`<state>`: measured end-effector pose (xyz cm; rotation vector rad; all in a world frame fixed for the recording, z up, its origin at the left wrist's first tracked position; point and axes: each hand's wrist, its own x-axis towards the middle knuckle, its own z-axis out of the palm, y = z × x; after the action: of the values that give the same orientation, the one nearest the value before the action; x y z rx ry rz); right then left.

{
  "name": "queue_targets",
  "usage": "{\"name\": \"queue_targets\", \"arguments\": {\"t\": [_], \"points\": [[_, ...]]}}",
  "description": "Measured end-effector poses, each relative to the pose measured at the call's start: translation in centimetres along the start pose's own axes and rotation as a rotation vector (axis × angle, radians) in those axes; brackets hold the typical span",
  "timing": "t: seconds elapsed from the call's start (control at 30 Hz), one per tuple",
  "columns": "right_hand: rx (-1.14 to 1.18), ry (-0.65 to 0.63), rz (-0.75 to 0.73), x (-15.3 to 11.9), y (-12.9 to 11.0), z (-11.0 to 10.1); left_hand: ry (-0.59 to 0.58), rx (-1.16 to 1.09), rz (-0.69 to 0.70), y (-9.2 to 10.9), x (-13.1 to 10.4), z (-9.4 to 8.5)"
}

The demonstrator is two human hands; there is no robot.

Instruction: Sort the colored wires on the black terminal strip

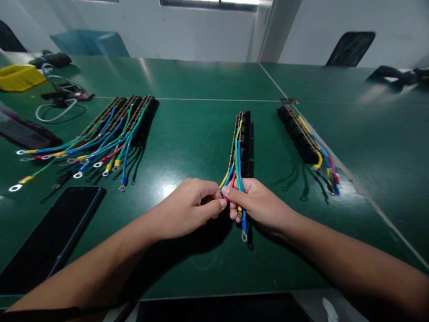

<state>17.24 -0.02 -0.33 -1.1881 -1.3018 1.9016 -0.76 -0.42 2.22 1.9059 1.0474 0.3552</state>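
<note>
A black terminal block [246, 138] lies lengthwise in front of me, with blue, green, yellow and red wires [239, 163] running toward me. My right hand [256, 201] is closed on these wires, thumb on top; a blue-sleeved ring lug [244, 235] hangs below it. My left hand [194, 205] touches the wires' left side, thumb and index finger nearly together around a wire end that its fingers mostly hide. Several similar blocks with wires [134, 118] lie side by side at the left. Another wired block [298, 134] rests at the right.
A black phone [53, 232] lies at the near left of the green table [201, 80]. Behind it are a plastic package [27, 129], a white cable [55, 118] and a yellow bin [20, 78]. The table's near edge runs below my hands.
</note>
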Motion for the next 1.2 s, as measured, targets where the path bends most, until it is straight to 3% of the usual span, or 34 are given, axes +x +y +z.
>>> {"name": "queue_targets", "arguments": {"t": [0.2, 0.47, 0.67, 1.0, 1.2], "points": [[0.029, 0.001, 0.004, -0.01, -0.08, 0.14, 0.035, -0.069, -0.022, -0.53, 0.17, 0.30], [-0.035, -0.020, 0.007, 0.04, 0.03, -0.14, -0.045, -0.064, 0.005, 0.01, 0.00, 0.05], [-0.012, -0.004, 0.004, 0.00, 0.10, -0.08, 0.007, -0.078, 0.019, -0.42, 0.20, 0.27], [-0.036, -0.023, -0.004, 0.05, 0.03, -0.10, -0.048, -0.026, 0.078, 0.02, 0.26, -0.04], [-0.006, -0.013, 0.018, -0.02, -0.10, 0.02, -0.018, -0.041, 0.064, -0.35, 0.31, 0.14]]}}
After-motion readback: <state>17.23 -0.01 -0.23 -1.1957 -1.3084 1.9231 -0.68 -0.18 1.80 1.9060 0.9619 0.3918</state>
